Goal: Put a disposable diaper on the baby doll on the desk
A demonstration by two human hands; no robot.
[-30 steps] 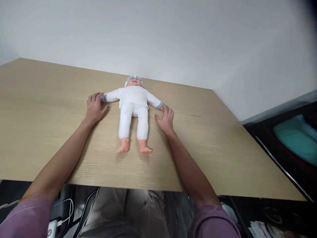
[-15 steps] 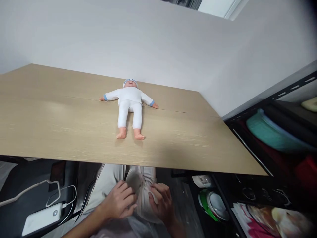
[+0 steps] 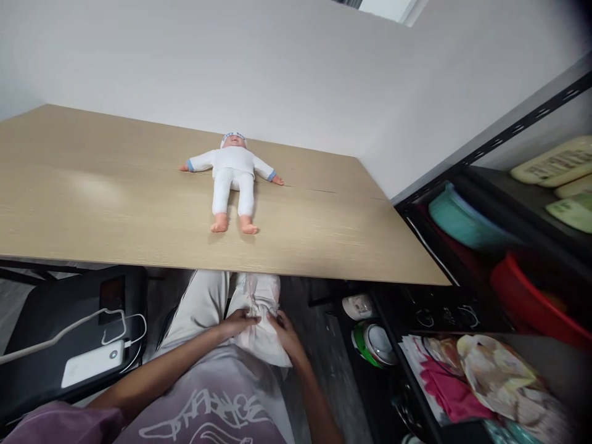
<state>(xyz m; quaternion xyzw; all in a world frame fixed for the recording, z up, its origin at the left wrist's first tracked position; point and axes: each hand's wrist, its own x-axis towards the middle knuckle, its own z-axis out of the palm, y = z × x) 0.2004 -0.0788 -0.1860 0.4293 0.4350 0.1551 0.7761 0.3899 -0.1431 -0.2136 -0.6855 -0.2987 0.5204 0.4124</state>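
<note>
Over my right thigh lies a white diaper (image 3: pixel 264 346), its gathered edges drawn together along the middle. My left hand (image 3: pixel 239 324) is closed on the diaper's left side, fingertips at the ruffled centre. From the other side my right hand (image 3: pixel 283 333) pinches it, thumb and fingers close to the left hand's fingertips. Beyond them, on the table (image 3: pixel 115 209), a baby doll (image 3: pixel 234 166) rests on its back with arms spread and feet towards me. It wears a white suit with blue cuffs and a white hat.
The table's front edge runs just above my lap. A black chair (image 3: pixel 41 327) at left carries a white power bank (image 3: pixel 92 364) with cables. To the right, a black shelf holds a teal basin (image 3: pixel 462 216), a red basin (image 3: pixel 531 302) and folded cloths (image 3: pixel 499 376).
The view has tilted down and shifted right, showing more of my shirt and the shelf. Both hands have come closer together on the diaper, which now shows flatter and more fully. The doll stays put.
</note>
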